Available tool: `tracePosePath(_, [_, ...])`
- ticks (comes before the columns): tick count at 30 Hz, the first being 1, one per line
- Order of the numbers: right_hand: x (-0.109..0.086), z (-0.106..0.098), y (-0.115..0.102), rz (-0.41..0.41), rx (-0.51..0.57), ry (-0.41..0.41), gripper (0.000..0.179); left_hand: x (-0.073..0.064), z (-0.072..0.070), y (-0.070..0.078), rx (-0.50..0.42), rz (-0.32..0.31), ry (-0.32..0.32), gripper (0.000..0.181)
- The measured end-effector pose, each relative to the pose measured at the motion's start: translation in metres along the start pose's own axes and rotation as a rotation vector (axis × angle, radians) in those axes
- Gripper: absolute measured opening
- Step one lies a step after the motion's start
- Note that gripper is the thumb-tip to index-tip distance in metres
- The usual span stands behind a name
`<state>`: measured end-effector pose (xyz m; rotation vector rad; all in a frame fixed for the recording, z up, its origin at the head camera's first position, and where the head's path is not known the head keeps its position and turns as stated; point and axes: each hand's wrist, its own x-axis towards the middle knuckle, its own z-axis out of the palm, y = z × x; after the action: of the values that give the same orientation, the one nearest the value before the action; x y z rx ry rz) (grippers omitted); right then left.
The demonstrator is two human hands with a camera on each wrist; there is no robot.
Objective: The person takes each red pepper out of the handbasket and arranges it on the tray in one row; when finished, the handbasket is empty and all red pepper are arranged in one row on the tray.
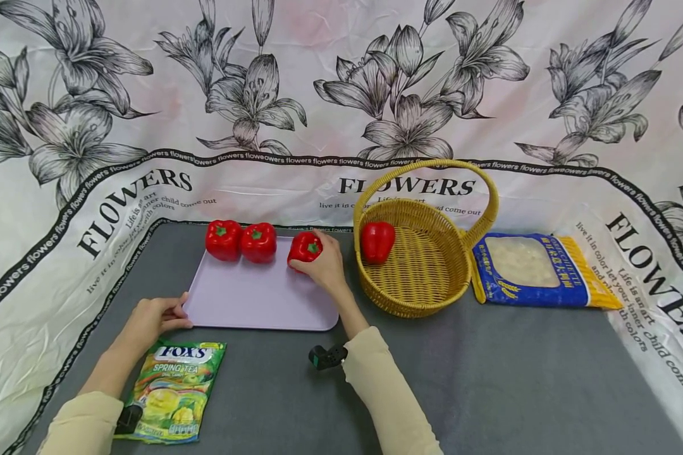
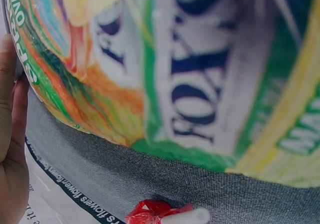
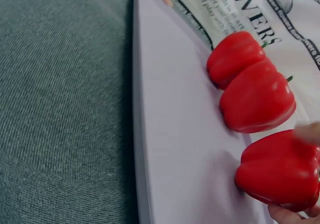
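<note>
My right hand (image 1: 326, 264) grips a red bell pepper (image 1: 305, 248) at the far right part of the lilac tray (image 1: 256, 297), thumb on the near side and fingers round the right. In the right wrist view the same pepper (image 3: 277, 171) is close over the tray, with fingertips beneath it. Two more red bell peppers (image 1: 224, 241) (image 1: 258, 243) sit side by side at the tray's far left. My left hand (image 1: 153, 318) holds the tray's near left corner between thumb and fingers. Another red bell pepper (image 1: 377, 242) lies inside the yellow wicker basket (image 1: 412, 309), at its left side.
Right of the basket lies a blue and yellow pasta bag (image 1: 541, 270). A green Fox's candy bag (image 1: 176, 392) lies by my left forearm. The left wrist view also has a red-wrapped thing with a white stick (image 2: 185, 217). A flower-printed cloth (image 1: 273, 183) backs the grey table (image 1: 489, 379).
</note>
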<state>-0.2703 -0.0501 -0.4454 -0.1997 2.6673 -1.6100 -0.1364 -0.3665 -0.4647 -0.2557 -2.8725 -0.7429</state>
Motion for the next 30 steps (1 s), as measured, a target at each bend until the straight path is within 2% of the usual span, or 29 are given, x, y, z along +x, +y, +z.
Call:
tracePosePath(3, [0.0,-0.003,-0.002,-0.024,-0.017,-0.027,0.078,0.0,0.0,0.0,0.001,0.003,0.005,0.02])
tracePosePath(6, [-0.001,-0.005,-0.002,0.009,0.018,-0.017,0.075,0.0,0.001,0.001,-0.013,0.012,-0.004,0.019])
tracePosePath(10, [0.002,-0.006,0.007,0.024,0.149,-0.016,0.074,0.0,0.001,0.001,-0.014,0.013,-0.004,0.019])
tracePosePath(14, [0.005,-0.009,0.019,-0.023,0.308,-0.067,0.073,0.0,0.001,0.001,-0.003,0.013,0.004,0.019])
tracePosePath(17, [0.008,-0.013,0.026,-0.025,0.363,-0.106,0.073,0.0,0.001,0.0,-0.005,0.016,0.002,0.019])
tracePosePath(24, [0.022,-0.019,0.028,-0.049,0.374,-0.206,0.073,0.0,0.0,0.0,-0.018,0.011,-0.003,0.02])
tracePosePath(30, [0.031,-0.013,0.02,-0.097,0.289,-0.155,0.068,0.0,0.0,-0.001,-0.024,-0.01,-0.008,0.021])
